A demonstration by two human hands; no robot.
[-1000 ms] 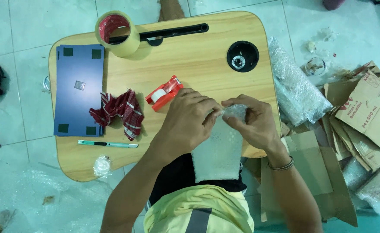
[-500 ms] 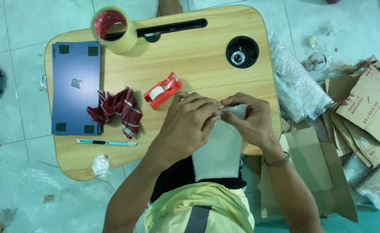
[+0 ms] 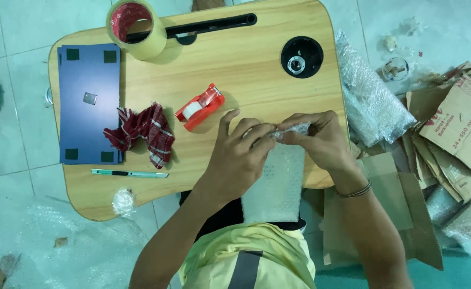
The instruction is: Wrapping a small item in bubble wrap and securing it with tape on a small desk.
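Both hands meet at the near right edge of a small wooden lap table (image 3: 257, 69). My left hand (image 3: 240, 155) and my right hand (image 3: 321, 139) pinch the top edge of a bubble-wrap sheet (image 3: 275, 187) that hangs down over my lap. What the wrap covers is hidden. A red tape dispenser (image 3: 199, 106) lies just left of my left hand's fingers. A red checked cloth (image 3: 144, 131) lies further left.
A big roll of packing tape (image 3: 136, 22) stands at the far left corner. A dark blue flat panel (image 3: 89, 104) lies at the left, a green utility knife (image 3: 129, 173) near the front edge. Bubble-wrap roll (image 3: 372, 99) and cardboard pieces (image 3: 454, 134) lie on the floor at right.
My hands have stayed at the wrap's top edge, with the fingers working it slightly. My left fingers are spread a bit more. The camera view has shifted slightly.
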